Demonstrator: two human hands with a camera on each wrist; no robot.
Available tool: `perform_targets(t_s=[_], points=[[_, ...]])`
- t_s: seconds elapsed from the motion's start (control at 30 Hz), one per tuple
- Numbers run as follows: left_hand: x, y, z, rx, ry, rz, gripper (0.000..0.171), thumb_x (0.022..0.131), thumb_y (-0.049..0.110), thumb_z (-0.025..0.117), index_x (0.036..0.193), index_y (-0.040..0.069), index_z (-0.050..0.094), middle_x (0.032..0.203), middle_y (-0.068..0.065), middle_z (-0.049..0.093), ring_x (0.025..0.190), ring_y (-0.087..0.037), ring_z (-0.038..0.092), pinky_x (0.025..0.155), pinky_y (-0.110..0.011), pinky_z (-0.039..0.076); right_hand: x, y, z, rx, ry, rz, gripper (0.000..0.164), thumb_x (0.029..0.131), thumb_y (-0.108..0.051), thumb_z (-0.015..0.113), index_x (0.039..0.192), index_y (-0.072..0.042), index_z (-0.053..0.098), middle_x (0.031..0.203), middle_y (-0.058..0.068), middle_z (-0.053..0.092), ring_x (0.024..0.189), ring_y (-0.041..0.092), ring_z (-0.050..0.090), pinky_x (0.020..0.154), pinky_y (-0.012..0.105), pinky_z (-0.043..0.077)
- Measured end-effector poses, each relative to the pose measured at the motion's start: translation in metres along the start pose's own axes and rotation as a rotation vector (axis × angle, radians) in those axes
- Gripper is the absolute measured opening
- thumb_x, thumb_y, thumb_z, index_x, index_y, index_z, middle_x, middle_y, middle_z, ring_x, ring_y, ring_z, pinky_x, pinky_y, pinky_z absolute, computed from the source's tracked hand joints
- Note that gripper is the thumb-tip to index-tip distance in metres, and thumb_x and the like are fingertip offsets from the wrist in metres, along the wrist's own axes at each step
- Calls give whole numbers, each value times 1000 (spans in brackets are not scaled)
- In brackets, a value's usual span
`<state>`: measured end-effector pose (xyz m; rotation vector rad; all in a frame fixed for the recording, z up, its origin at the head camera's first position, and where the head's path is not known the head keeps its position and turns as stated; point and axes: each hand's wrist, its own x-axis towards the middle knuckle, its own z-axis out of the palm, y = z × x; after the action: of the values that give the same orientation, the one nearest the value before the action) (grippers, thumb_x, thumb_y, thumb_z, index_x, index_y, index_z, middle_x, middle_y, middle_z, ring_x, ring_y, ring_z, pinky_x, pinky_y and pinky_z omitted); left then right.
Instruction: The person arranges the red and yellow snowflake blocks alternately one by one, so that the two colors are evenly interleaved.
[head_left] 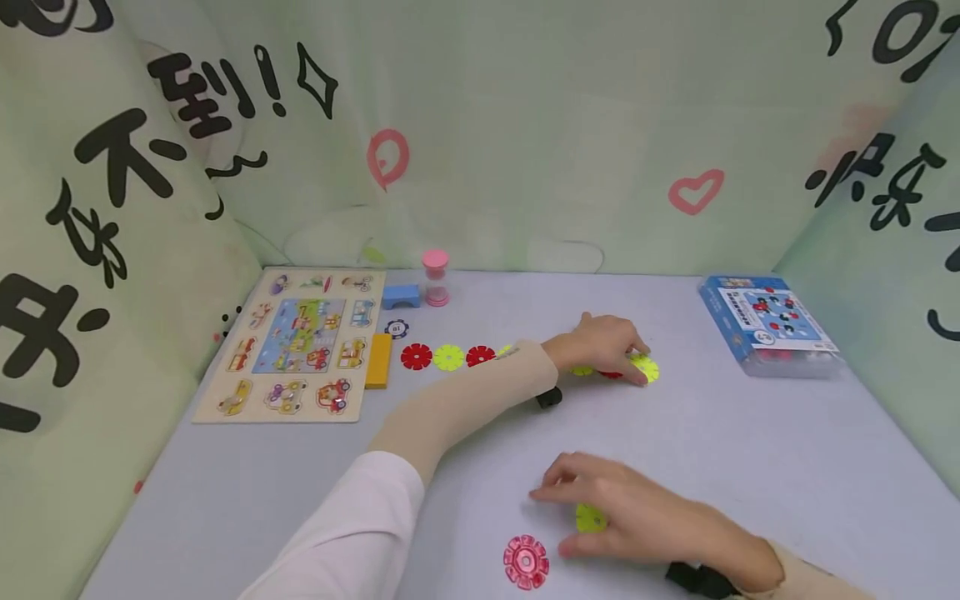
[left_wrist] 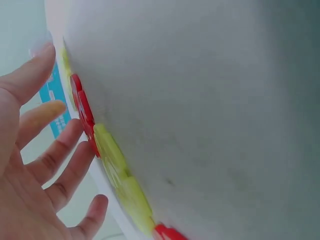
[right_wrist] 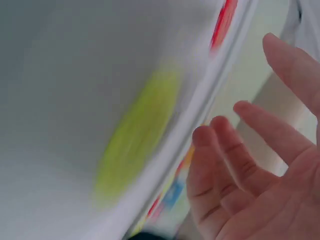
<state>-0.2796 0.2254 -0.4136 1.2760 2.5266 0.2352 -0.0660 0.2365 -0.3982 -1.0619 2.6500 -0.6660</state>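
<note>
Notched plastic discs, red and yellow-green by turns, lie in a row across the table; a red disc (head_left: 416, 357) is at its left end. My left hand (head_left: 600, 342) reaches over the row's right end, its fingertips at the last yellow-green disc (head_left: 649, 368). In the left wrist view its fingers are spread beside the row. Nearer the front, my right hand (head_left: 637, 507) hovers with fingers apart over a loose yellow-green disc (head_left: 590, 518), partly hidden by the hand. A pinkish-red disc (head_left: 526, 562) lies just left of its thumb. My left sleeve hides the row's middle.
A wooden picture puzzle board (head_left: 225, 387) lies at the left, a yellow block (head_left: 378, 362) against it. Behind the row are a blue arch block (head_left: 401, 297), a pink sand timer (head_left: 436, 279) and a dark-and-white disc (head_left: 397, 329). A blue box (head_left: 772, 321) stands back right.
</note>
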Motion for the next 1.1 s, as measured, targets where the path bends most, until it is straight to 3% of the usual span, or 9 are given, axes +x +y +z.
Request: perform_targets(t_s=[0.07,0.13,0.27,0.4,0.57,0.7,0.83,0.97,1.1], points=[[0,2,0,29,-4,-1,53,73,64,68,123,49,56,119,22,57,107,0,50,98,-44,30,7,-20,13,-83,-81,-90,49,86,-51,62,131,-31,55,119,-14,52,105,0,48,84,20,48],[1,4,1,49,-12,-4,50,75,62,68,122,51,56,125,24,54,113,0,49,99,-44,29,13,-31,25,-193,-90,-188,48,88,-49,61,131,-29,55,119,-10,52,104,3,47,83,17,46],[1,9,2,66,-19,-15,47,76,59,68,121,51,57,128,25,52,115,-2,48,98,-42,29,21,-40,39,-347,26,-299,31,83,-33,70,112,-24,64,105,-9,54,90,4,46,75,9,39],[0,10,2,64,-12,-35,45,76,58,69,120,51,57,126,24,52,113,-2,48,98,-42,29,23,-41,39,-309,5,-293,26,82,-30,73,106,-22,65,102,-10,53,90,2,46,73,4,36],[-1,8,1,56,-10,-46,45,76,58,69,120,51,58,127,24,52,116,-2,47,101,-44,27,19,-41,28,-183,-141,-155,31,82,-31,73,110,-21,64,107,-11,52,96,-1,46,76,9,44],[-4,8,-1,58,-9,-50,45,77,57,69,120,50,58,129,24,52,118,-3,47,104,-46,26,19,-40,27,-130,-153,-104,32,81,-30,75,110,-23,62,105,-12,53,95,-2,46,77,10,46],[-5,8,0,63,-7,-51,44,77,57,69,120,50,58,129,24,51,120,-4,47,105,-47,25,21,-41,28,-197,-144,-191,31,82,-30,74,108,-20,62,101,-11,57,90,-3,48,75,6,44],[-4,9,2,67,0,-49,44,77,58,69,120,51,58,128,24,51,119,-4,47,105,-48,24,21,-42,31,-267,-114,-324,27,90,-39,62,105,-18,67,99,-9,61,87,-3,52,74,4,43],[-4,9,4,70,6,-45,45,77,58,68,120,51,58,127,24,52,118,-3,47,105,-48,24,20,-41,32,-214,-128,-386,31,94,-44,52,103,-20,70,98,-10,60,87,-5,53,77,4,42]])
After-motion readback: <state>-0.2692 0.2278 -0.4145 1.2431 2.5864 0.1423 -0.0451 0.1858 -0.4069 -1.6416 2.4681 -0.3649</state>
